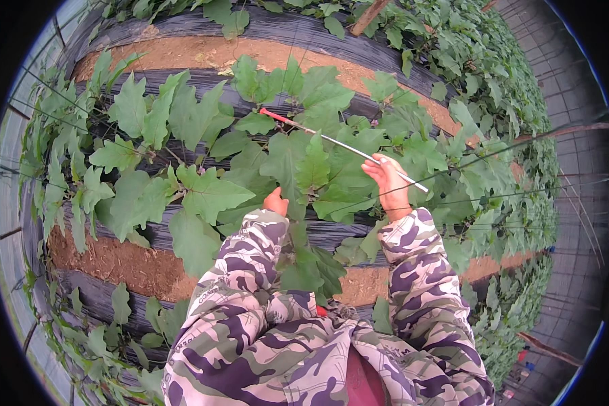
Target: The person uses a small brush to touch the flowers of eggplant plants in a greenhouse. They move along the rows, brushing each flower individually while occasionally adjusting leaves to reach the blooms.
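Note:
My right hand (pixel 390 185) holds a thin silvery rod (pixel 350 148) between thumb and fingers. The rod slants up to the left and ends in a red tip (pixel 273 114) among the leaves of an eggplant plant (pixel 312 165). At the plant's lower left, my left hand (pixel 276 202) is at the broad leaves, its thumb raised; leaves hide part of its fingers, and whether it grips a stem or leaf cannot be told. Small purple flowers (pixel 374 123) show among the foliage. Both arms wear camouflage sleeves.
Rows of eggplant grow through black plastic mulch film (pixel 203 78), with strips of bare brown soil (pixel 127 266) between them. Dark support strings (pixel 492 152) cross at the right, near my right hand. A wooden stake (pixel 369 16) stands at the top. Greenhouse framing curves along the left.

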The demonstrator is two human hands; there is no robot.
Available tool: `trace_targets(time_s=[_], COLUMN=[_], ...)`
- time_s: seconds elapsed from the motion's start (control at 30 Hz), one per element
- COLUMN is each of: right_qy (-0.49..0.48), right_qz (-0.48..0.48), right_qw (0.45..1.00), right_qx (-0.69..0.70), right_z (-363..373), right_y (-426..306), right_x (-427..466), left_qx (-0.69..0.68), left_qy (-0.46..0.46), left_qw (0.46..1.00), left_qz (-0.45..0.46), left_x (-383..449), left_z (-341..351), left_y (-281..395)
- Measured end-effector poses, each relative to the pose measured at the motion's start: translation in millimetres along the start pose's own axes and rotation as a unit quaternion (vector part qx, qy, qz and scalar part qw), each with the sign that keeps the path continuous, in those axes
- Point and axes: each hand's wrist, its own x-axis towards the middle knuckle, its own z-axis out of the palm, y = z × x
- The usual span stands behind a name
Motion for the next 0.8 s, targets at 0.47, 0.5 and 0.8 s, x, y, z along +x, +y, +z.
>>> trace_targets(time_s=[0.47,0.5,0.8], right_qy=[0.259,0.264,0.269], right_qz=[-0.188,-0.204,-0.237], right_qw=[0.916,0.909,0.887], right_qx=[0.240,0.247,0.291], right_z=[-259.3,-274.8,-376.1], right_y=[-120.2,-120.0,-115.4], right_x=[-359.9,-382.7,-498.5], left_qx=[-0.207,-0.252,-0.082], left_qy=[-0.595,-0.622,-0.689], left_qw=[0.727,0.660,0.456], left_qz=[0.272,0.338,0.557], left_x=[-291.0,-326.4,-522.0], left_z=[-165.9,-147.0,-39.0], left_y=[368.0,400.3,514.1])
